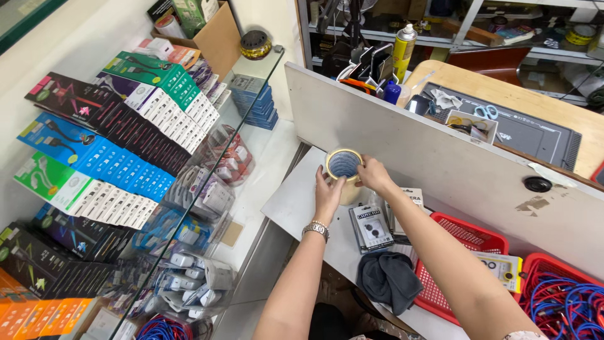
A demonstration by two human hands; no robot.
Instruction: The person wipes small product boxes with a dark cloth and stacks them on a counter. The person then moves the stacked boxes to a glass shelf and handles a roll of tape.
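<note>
Shop counter, white shelf [296,208] behind glass display: I grip a cream tape roll [343,165].
Left hand [328,195] and right hand [374,174] clamp its sides at the shelf's back edge; no tape pulled free yet.

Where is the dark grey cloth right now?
The dark grey cloth lies on the white shelf, low in the head view, left of the red plastic basket.

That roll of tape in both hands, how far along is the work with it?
Early, it seems. Done: the tape roll is off the white shelf and raised. In hand: the left hand and right hand grip its sides, apparently feeling for the end. Left: no strip is pulled free, and the packaged items, dark cloth and red basket lie untouched.
</note>
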